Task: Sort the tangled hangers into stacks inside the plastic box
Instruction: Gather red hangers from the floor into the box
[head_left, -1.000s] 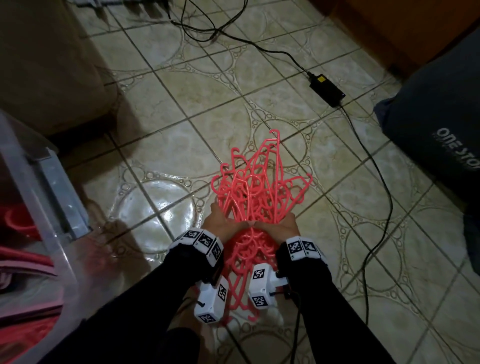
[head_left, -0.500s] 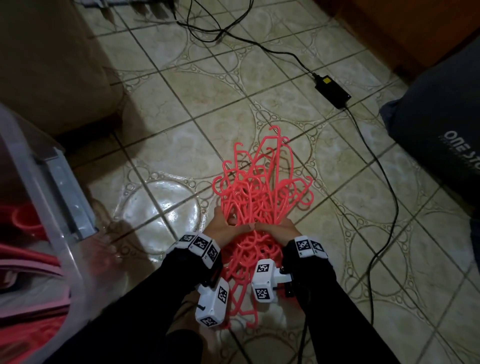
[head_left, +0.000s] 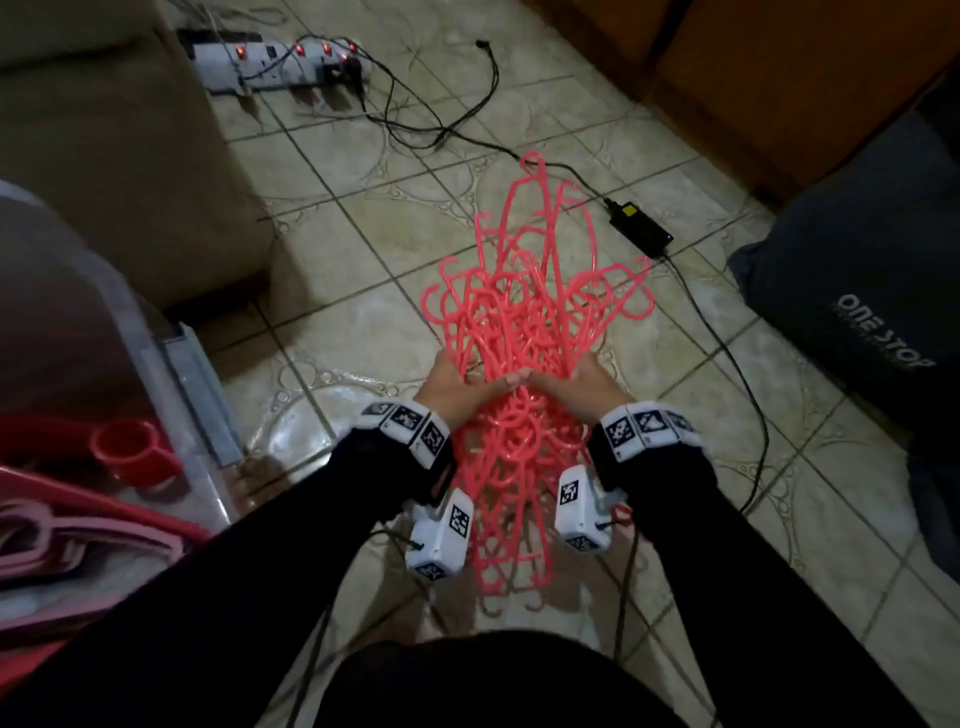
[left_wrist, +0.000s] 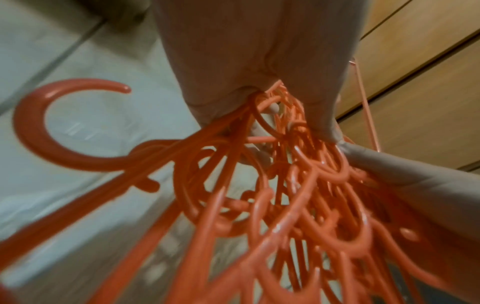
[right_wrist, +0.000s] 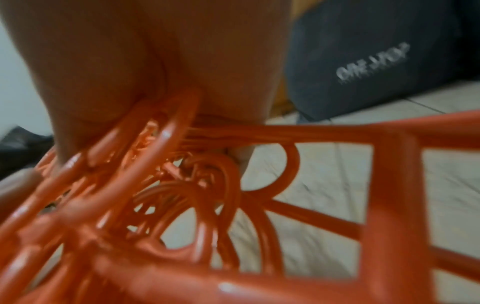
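Coral hangers (head_left: 524, 332) bunched, both hands' fingers (head_left: 511, 378) curled round them, "ONE STOP" on dark bag (head_left: 857, 291)

Bare tiled floor (head_left: 363, 332) is seen between the plastic box (head_left: 171, 395) at the left and the dark bag (head_left: 857, 291) at the right. Farther off, that floor is crossed by a cable (head_left: 727, 343), an adapter (head_left: 641, 226) and a power strip (head_left: 270, 65).
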